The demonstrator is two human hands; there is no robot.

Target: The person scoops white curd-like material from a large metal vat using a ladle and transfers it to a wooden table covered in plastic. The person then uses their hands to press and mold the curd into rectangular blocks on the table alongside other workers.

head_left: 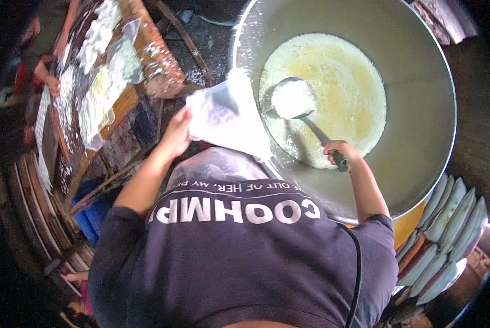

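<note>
One wide metal vat (420, 109) is seen toward the far right, its rim tilted in the fisheye view. Its bottom is covered by a round pool of pale yellow liquid (346, 82), in which white specks are spread. To the left of the vat, a wooden counter (156, 52) is strewn with soft white lumps (100, 33) and scraps, some of them laid on clear plastic (109, 117) toward its near end. Near the vat's right rim, thin bluish-grey slabs (447, 229) are stacked on edge in two rows. A dark shirt (245, 268) with white lettering is worn, with a clear apron (217, 164) below it.

A white bag (228, 120) is held up at the vat's left rim, overlapping that edge in the view; whether the rim is touched cannot be told. Over the left part of the pool, a ladle (314, 130) is held with its bowl toward the vat's left edge; whether the liquid is touched by it cannot be told. The left grip (176, 134) is closed on the bag's left side. The right grip (342, 153) is wrapped around the ladle's dark handle. At the counter's left edge, a co-worker's hand (53, 86) is seen. The ladle's bowl is filled with a white heap (293, 99).
</note>
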